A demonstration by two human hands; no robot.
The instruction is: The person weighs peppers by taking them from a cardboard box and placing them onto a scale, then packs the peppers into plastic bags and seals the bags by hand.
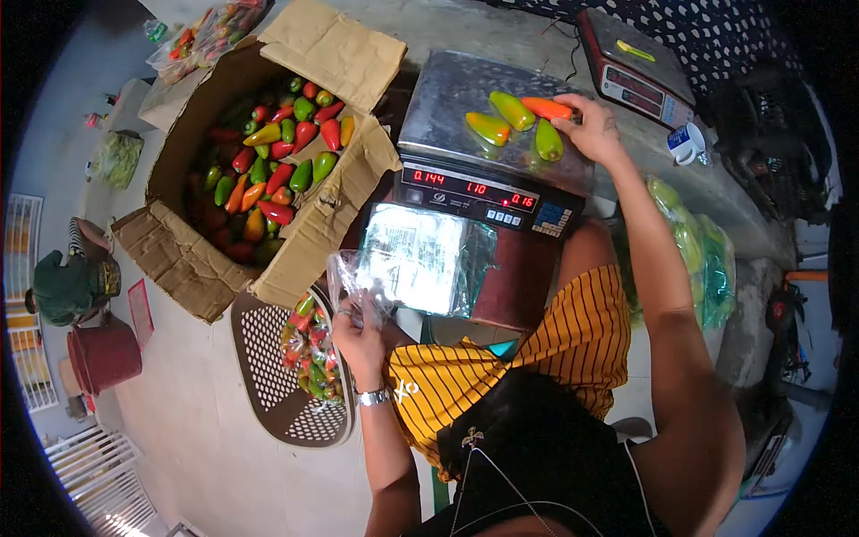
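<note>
On the metal pan of a digital scale (447,112) lie several peppers, green, orange-green and orange. My right hand (592,127) has its fingers around the end of the orange pepper (544,108), with a green pepper (548,141) just below. The scale's display shows red digits. My left hand (358,333) holds a clear plastic bag (344,282) beside a stack of clear plastic bags (413,255) in front of the scale. An open cardboard box (309,255) of red, green and orange peppers stands to the left.
A brown basket (259,376) with bagged peppers is below the box. A second scale (640,85) and a white cup (685,143) are at upper right. Green produce in bags (693,251) sits right of my arm. Another person (67,282) is at far left.
</note>
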